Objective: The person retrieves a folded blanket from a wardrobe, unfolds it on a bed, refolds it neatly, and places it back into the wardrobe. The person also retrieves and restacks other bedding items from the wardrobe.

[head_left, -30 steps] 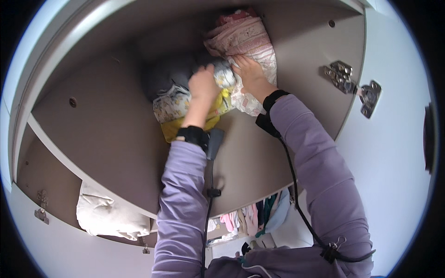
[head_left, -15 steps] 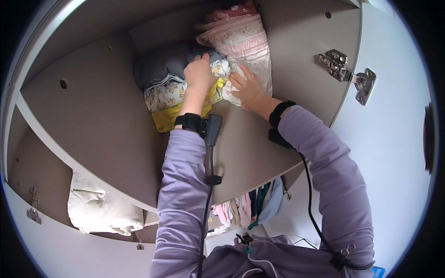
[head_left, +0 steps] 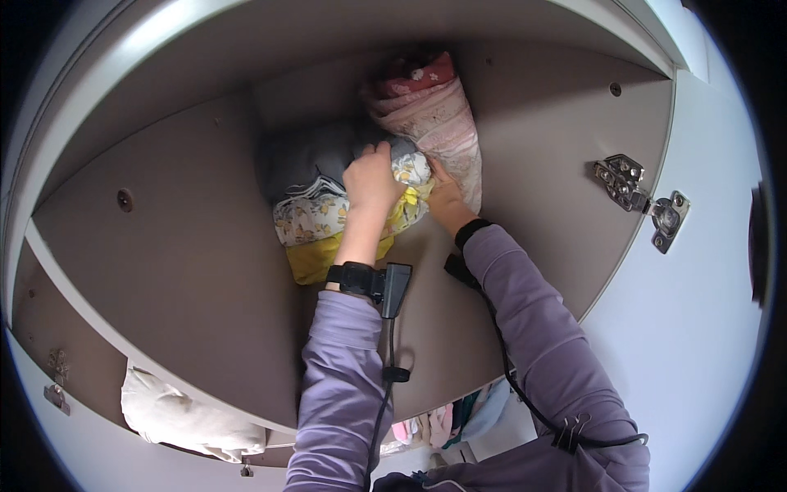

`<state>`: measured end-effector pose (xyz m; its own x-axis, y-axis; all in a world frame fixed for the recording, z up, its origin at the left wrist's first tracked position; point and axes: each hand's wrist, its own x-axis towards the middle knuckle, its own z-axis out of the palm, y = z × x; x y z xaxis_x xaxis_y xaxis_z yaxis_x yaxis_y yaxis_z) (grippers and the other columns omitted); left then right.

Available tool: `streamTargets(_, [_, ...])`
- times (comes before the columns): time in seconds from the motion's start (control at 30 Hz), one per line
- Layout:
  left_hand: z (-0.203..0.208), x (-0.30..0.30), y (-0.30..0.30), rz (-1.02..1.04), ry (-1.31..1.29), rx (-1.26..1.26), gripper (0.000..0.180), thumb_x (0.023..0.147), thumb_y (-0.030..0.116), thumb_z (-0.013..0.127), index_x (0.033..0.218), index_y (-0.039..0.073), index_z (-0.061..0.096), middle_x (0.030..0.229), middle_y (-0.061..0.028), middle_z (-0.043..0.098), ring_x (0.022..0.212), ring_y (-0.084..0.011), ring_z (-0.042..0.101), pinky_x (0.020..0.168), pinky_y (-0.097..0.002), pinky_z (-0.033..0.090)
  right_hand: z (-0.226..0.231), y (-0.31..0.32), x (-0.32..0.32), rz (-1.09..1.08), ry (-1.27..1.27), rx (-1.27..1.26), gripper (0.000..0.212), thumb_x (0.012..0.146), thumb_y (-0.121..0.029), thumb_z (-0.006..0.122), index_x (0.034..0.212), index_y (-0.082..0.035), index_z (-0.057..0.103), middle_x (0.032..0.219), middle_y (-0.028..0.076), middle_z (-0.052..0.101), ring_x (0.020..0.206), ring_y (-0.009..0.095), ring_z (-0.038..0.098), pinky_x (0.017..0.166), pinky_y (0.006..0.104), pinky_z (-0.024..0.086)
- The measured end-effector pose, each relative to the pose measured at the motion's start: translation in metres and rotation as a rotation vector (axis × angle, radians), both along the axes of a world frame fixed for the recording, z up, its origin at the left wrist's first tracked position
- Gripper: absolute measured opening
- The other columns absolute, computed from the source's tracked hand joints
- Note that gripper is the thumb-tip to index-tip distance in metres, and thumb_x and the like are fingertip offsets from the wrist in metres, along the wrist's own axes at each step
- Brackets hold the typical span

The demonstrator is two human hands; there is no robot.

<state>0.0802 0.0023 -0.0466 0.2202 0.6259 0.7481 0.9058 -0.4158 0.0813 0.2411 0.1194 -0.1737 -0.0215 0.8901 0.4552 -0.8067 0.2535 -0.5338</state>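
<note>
A pile of folded cloth lies on the cabinet shelf, made up of a dark grey fabric (head_left: 305,160), a white floral cloth (head_left: 316,217) and a yellow cloth (head_left: 316,258). My left hand (head_left: 373,180) is curled over the pile's right part, its fingers closed on the floral cloth where it meets the grey fabric. Against the pile's right end my right hand (head_left: 448,201) presses with a finger stretched forward. Its other fingers are partly hidden. Right behind that hand stands a pink patterned fabric bundle (head_left: 447,123) with a red floral piece (head_left: 422,78) at its far end.
The shelf (head_left: 205,271) has a curved-looking front edge. At the right, a metal hinge (head_left: 631,184) joins the open white door (head_left: 689,312). On a lower level lie a cream folded cloth (head_left: 180,414) and several hanging garments (head_left: 447,422).
The whole scene sits lower in the picture. My right hand has shifted left, off the pink bundle and onto the end of the pile. My left hand keeps its place on the pile.
</note>
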Motion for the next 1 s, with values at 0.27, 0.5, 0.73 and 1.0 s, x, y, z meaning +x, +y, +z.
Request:
streamTargets(0.27, [-0.004, 0.0, 0.007, -0.028, -0.002, 0.039, 0.047, 0.057, 0.017, 0.075, 0.1, 0.006, 0.058, 0.098, -0.0149, 0.061, 0.085, -0.0327, 0.063, 0.071, -0.0406, 0.052, -0.004, -0.058, -0.014, -0.634, -1.992, 0.244, 0.026, 0.08, -0.011, 0.051, 0.099, 0.002, 0.062, 0.096, 0.022, 0.063, 0.097, 0.035, 0.058, 0.084, 0.0382, 0.046])
streamTargets(0.5, [-0.001, -0.002, 0.004, -0.032, 0.002, 0.018, 0.054, 0.056, 0.021, 0.076, 0.105, 0.006, 0.057, 0.101, -0.0151, 0.061, 0.088, -0.0329, 0.062, 0.074, -0.0408, 0.051, -0.003, -0.008, -0.013, -0.236, -1.159, -0.181, 0.031, 0.08, -0.009, 0.051, 0.108, 0.002, 0.059, 0.096, 0.01, 0.062, 0.083, 0.023, 0.056, 0.072, 0.035, 0.044])
streamTargets(0.73, [-0.004, -0.001, 0.008, -0.035, -0.031, 0.001, 0.059, 0.057, 0.022, 0.076, 0.11, 0.006, 0.057, 0.106, -0.0149, 0.061, 0.092, -0.0336, 0.062, 0.077, -0.0413, 0.051, -0.003, -0.009, -0.014, -0.234, -1.162, -0.295, 0.038, 0.083, -0.023, 0.058, 0.116, -0.004, 0.056, 0.098, 0.008, 0.061, 0.076, 0.016, 0.057, 0.061, 0.033, 0.047])
streamTargets(1.0, [-0.011, 0.006, 0.013, 0.026, 0.006, -0.023, 0.059, 0.058, 0.021, 0.077, 0.11, 0.005, 0.053, 0.103, -0.0152, 0.059, 0.094, -0.0348, 0.059, 0.078, -0.0435, 0.049, 0.011, -0.103, -0.061, -0.524, -1.365, -0.148, 0.054, 0.076, -0.025, 0.063, 0.115, 0.007, 0.044, 0.098, 0.028, 0.06, 0.082, 0.036, 0.064, 0.069, 0.042, 0.051])
